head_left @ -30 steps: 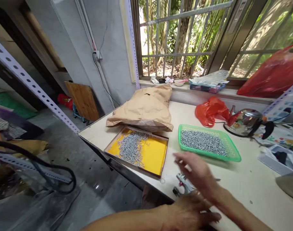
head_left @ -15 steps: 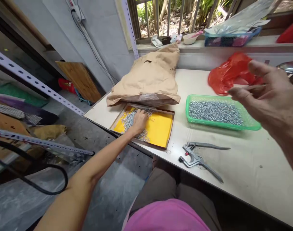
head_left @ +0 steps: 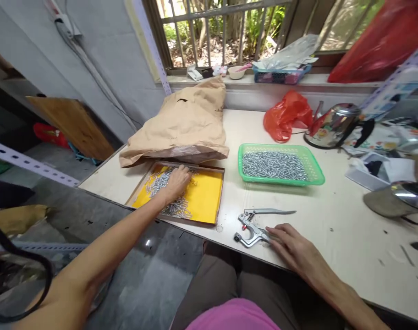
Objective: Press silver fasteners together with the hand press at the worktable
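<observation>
My left hand [head_left: 178, 182] is down in a shallow tray [head_left: 221, 195] with a yellow bottom, its fingers curled at a heap of small silvery metal pins [head_left: 161, 183]. What lies between those fingertips is hidden. My right hand [head_left: 294, 247] is on the lower handle of grey metal hand pliers [head_left: 253, 233] with a spring, fingers lying over that handle; the upper handle sticks out free. Behind the pliers, a green plastic basket [head_left: 315, 172] holds a thick layer of similar small metal pins [head_left: 274, 165].
A large brown paper sack [head_left: 184, 121] lies behind the tray, its mouth overhanging the tray's back edge. Farther back are a red plastic bag [head_left: 286, 114] and a metal kettle [head_left: 334, 126]. A steel vessel [head_left: 394, 199] lies at right. The table's front edge runs before my lap.
My right hand has come down from above the green basket onto the pliers' handle. My left hand stays in the tray. The view has turned to the right.
</observation>
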The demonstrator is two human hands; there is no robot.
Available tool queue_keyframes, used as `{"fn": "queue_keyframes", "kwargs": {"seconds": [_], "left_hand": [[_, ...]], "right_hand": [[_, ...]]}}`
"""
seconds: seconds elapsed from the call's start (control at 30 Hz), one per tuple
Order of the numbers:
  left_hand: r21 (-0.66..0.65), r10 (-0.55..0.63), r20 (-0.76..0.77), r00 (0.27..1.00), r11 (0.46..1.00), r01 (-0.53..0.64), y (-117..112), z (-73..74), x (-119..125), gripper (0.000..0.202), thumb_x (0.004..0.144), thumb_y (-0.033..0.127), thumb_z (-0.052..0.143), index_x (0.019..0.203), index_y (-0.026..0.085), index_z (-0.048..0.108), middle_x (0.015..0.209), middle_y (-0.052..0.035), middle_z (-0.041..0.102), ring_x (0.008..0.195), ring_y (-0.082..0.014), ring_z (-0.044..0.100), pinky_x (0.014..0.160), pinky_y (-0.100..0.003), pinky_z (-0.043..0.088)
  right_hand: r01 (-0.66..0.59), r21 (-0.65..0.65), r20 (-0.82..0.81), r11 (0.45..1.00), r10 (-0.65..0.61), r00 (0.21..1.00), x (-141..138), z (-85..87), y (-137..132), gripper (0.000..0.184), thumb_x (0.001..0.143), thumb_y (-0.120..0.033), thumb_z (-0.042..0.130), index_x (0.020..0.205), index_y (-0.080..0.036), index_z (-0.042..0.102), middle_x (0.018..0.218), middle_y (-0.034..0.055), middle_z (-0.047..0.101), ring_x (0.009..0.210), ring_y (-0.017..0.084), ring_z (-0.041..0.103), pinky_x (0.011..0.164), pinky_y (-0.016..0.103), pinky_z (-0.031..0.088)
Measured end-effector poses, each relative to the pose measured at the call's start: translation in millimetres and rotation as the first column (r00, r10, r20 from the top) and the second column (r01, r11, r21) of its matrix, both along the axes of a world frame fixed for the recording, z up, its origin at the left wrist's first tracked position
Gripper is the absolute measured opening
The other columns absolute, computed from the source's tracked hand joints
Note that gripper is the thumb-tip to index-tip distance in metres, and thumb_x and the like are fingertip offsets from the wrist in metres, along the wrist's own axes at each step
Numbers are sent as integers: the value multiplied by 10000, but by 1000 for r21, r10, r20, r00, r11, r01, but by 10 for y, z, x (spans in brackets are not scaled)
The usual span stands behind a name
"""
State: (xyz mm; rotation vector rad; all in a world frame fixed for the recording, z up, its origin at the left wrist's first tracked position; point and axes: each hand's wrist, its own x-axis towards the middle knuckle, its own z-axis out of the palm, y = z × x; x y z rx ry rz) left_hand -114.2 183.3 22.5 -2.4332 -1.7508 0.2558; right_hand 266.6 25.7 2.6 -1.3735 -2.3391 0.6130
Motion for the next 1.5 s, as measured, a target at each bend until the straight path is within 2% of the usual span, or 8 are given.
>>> {"fn": "queue_keyframes", "kwargs": {"seconds": [0.17, 0.33, 0.5, 0.7, 0.93, 1.17, 1.33, 1.5], "left_hand": [[16, 36, 187, 982, 999, -40, -13, 189, 27, 154, 784, 55, 529, 679, 123, 617, 838, -121, 631, 913, -232, 517, 783, -314, 404], [8, 146, 371, 917, 987, -160, -404, 355, 428, 144, 822, 192, 516, 803, 130, 644, 793, -57, 652, 759, -172, 561, 693, -260, 412], [-541, 506, 737, 449, 839, -56, -1063, 336, 1229, 174, 707, 316, 624, 735, 145, 631, 609, 8, 587, 486, -101, 506, 478, -218, 395], [-708, 688, 694, 212, 706, 25, -1265, 189, 1713, 177, 701, 302, 641, 714, 130, 602, 536, 28, 529, 412, -66, 432, 367, -180, 328], [-819, 783, 565, 259, 569, 69, -1147, -33, 1731, 223, 718, 339, 676, 658, 134, 611, 504, 29, 538, 370, -44, 402, 351, -169, 275], [-880, 772, 448, 452, 471, 67, -1067, 11, 1724, 256, 734, 361, 664, 621, 141, 600, 455, 28, 528, 392, -70, 462, 384, -175, 313], [-922, 788, 369, 492, 378, 87, -1001, 70, 1745, 281, 712, 357, 685, 580, 139, 567, 482, 21, 550, 405, -78, 498, 395, -183, 337], [-936, 799, 338, 498, 339, 92, -1054, 86, 1723, 286, 731, 355, 674, 588, 136, 558, 436, 23, 537, 375, -85, 495, 405, -192, 376]], "right_hand": [[44, 49, 136, 998, -50, 989, -139, 4, -36, 283, 964, -265, 377, 1155, -238, 583, 972, 73, 573, 836, 181, 595, 713, 306, 515], [100, 87, 268, 991, -120, 956, -182, 41, 0, 233, 957, -244, 419, 1024, -221, 641, 888, 64, 557, 831, 185, 530, 698, 284, 419], [66, 154, 399, 986, -123, 908, -41, 62, 53, 238, 957, -231, 425, 1048, -246, 645, 891, 69, 559, 839, 197, 473, 686, 305, 315], [47, 142, 439, 989, -105, 893, 123, 99, 99, 284, 946, -191, 442, 1161, -274, 608, 928, 71, 552, 861, 203, 430, 689, 312, 267], [79, 111, 442, 991, -120, 889, 90, 106, 64, 322, 943, -164, 410, 1190, -272, 586, 953, 86, 551, 869, 217, 416, 702, 324, 290], [91, 117, 440, 989, -134, 888, 61, 92, 52, 344, 930, -155, 408, 1196, -274, 589, 946, 99, 557, 863, 230, 430, 706, 341, 322], [75, 48, 412, 996, -88, 907, 91, 172, 87, 299, 942, -222, 433, 1203, -251, 575, 1024, 103, 572, 925, 236, 473, 748, 342, 363], [-52, 8, 348, 999, 46, 936, 219, 259, 380, 823, 783, -505, 662, 1436, -163, 296, 1485, 185, 274, 1333, 355, 255, 1016, 499, 304]]}}
